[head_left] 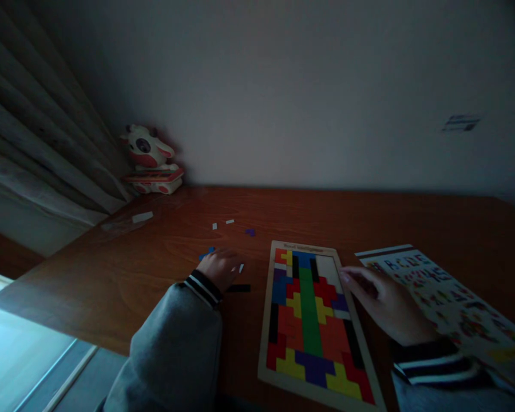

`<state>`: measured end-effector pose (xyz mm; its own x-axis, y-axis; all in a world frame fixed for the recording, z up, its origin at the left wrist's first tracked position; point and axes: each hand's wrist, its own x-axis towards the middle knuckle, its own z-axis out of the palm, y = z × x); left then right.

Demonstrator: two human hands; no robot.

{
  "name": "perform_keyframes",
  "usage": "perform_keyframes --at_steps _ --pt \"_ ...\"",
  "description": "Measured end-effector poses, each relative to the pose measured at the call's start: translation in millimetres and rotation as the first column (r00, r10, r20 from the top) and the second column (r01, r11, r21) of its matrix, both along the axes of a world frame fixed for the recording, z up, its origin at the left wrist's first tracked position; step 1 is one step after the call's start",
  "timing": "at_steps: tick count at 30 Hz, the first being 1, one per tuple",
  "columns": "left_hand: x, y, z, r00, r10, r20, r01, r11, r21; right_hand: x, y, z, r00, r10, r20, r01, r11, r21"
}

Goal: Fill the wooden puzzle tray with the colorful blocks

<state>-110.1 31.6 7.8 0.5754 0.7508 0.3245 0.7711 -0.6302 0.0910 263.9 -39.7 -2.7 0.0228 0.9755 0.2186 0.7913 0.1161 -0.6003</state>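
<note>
A wooden puzzle board (264, 349) lies on the brown table, mostly filled with coloured block pieces; a bare pale area shows near its top right. My left hand (220, 268) is left of the board with its fingers closed on a small white piece (241, 268). A blue piece (209, 252) lies partly under that hand, and a black piece (239, 288) is just below it. My right hand (384, 300) is at the board's upper right edge, its thumb and index finger close together; anything between them is too small to make out.
A printed sheet (446, 297) with letters and pictures lies at the right. Beyond my left hand are a purple piece (250, 232) and two small white pieces (214, 226). A cow toy (152, 160) stands at the back left, near a curtain (38, 114).
</note>
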Motion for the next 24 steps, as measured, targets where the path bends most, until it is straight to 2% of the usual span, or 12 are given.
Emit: perform_keyframes --at_steps 2,6,10,16,24 --pt "17.7 -0.2 4.2 0.994 -0.098 0.056 0.096 0.995 0.036 2.7 -2.3 -0.5 1.000 -0.017 0.006 0.017 1.000 -0.016" --pt "58.2 0.8 10.8 0.957 -0.231 0.178 0.231 0.973 0.020 4.4 -6.3 1.2 0.999 -0.025 0.023 0.025 0.999 -0.023" --pt "83.5 0.8 2.2 0.921 -0.320 0.220 0.333 0.943 -0.021 3.4 -8.2 2.4 1.000 -0.021 0.021 0.021 1.000 0.006" --pt "89.9 -1.4 -15.5 0.900 -0.360 0.245 0.384 0.922 -0.056 4.3 -8.6 -1.0 1.000 0.009 0.000 -0.009 1.000 0.004" --pt "85.6 -6.8 -13.4 0.889 -0.432 0.150 0.438 0.899 -0.002 4.5 -6.0 -5.8 1.000 0.021 -0.018 -0.020 1.000 0.016"
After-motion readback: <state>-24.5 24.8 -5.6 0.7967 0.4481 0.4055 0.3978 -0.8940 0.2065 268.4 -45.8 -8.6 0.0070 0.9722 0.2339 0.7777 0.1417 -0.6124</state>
